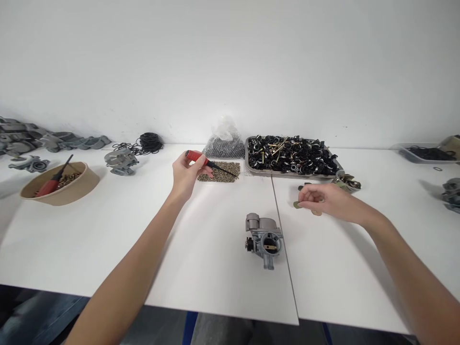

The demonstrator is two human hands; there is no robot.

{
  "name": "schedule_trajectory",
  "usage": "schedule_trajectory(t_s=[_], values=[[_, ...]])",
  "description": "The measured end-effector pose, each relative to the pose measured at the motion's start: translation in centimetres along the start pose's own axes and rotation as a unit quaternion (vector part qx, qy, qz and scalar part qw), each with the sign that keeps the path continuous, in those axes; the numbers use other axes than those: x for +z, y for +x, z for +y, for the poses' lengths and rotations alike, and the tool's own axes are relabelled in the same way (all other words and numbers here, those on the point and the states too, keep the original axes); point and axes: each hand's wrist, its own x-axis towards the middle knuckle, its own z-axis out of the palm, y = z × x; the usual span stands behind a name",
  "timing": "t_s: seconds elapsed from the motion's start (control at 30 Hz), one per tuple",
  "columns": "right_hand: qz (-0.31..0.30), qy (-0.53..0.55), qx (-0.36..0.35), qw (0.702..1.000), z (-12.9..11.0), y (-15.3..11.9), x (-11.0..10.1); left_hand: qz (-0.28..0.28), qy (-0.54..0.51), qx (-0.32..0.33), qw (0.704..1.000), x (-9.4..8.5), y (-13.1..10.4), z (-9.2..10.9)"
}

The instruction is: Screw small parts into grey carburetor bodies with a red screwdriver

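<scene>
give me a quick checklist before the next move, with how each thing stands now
1. Screwdriver in left hand: ok, gripped by its red handle.
2. Shaft pointing at the small brass-coloured parts: ok.
3. Part caught on the tip: cannot tell, too small.
4. Small disc secure in right hand: cannot tell, it shows at the fingertips.
5. Carburetor clear of both hands: ok, on the table.

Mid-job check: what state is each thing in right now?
Left grip: closed around red-handled screwdriver
Red-handled screwdriver: held, shaft pointing right
Right grip: pinching greenish disc
Greenish disc: held
Front carburetor: unheld, resting on table
Paper bowl: open, holding another screwdriver and brass pieces
Gray tray: open, filled with black parts
Plastic bag: part-filled, top bunched
</scene>
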Motion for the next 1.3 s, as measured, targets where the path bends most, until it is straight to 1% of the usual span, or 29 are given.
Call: schedule_trajectory(t_s=[0.13, 0.27, 0.37, 0.5, 0.6, 0.7, 0.83, 0.97, 1.03, 1.13, 1.3], values=[[0.033, 0.073, -0.01, 0.997, -1.4, -0.2, 0.5, 0.003, -0.008, -0.001, 1.0, -0.3, 0.1, 0.5], [0.051, 0.16, -0.027, 0.985, -3.0, -0.3, 1.6, 0.008, -0.015, 0.0, 1.0, -0.3, 0.1, 0.9], [0.033, 0.223, -0.052, 0.973, -4.3, -0.5, 2.9, 0.006, -0.016, 0.0, 1.0, -0.4, 0.2, 1.0], [-0.021, 0.266, -0.058, 0.962, -5.9, -1.3, 4.5, 0.007, -0.016, 0.005, 1.0, -0.6, 0.3, 0.6], [-0.049, 0.272, -0.07, 0.959, -6.7, -2.0, 5.1, 0.008, -0.012, 0.007, 1.0, -0.7, 0.4, 0.4], [-0.06, 0.268, -0.096, 0.957, -7.0, -2.5, 5.5, 0.004, -0.014, 0.014, 1.0, -0.7, 0.4, 0.4], [-0.074, 0.229, -0.141, 0.96, -7.1, -2.8, 6.1, -0.005, -0.004, 0.018, 1.0, -0.8, 0.5, 0.3], [-0.058, 0.186, -0.164, 0.967, -7.1, -3.1, 6.5, -0.009, -0.003, 0.025, 1.0, -0.8, 0.5, 0.3], [-0.06, 0.173, -0.166, 0.969, -7.2, -3.2, 6.6, -0.008, -0.005, 0.027, 1.0, -0.8, 0.4, 0.3], [-0.065, 0.163, -0.164, 0.971, -7.4, -3.1, 6.7, -0.005, -0.001, 0.025, 1.0, -0.7, 0.4, 0.5], [-0.038, 0.169, -0.162, 0.971, -7.4, -2.5, 7.1, -0.004, 0.002, 0.017, 1.0, -0.6, 0.3, 0.7]])
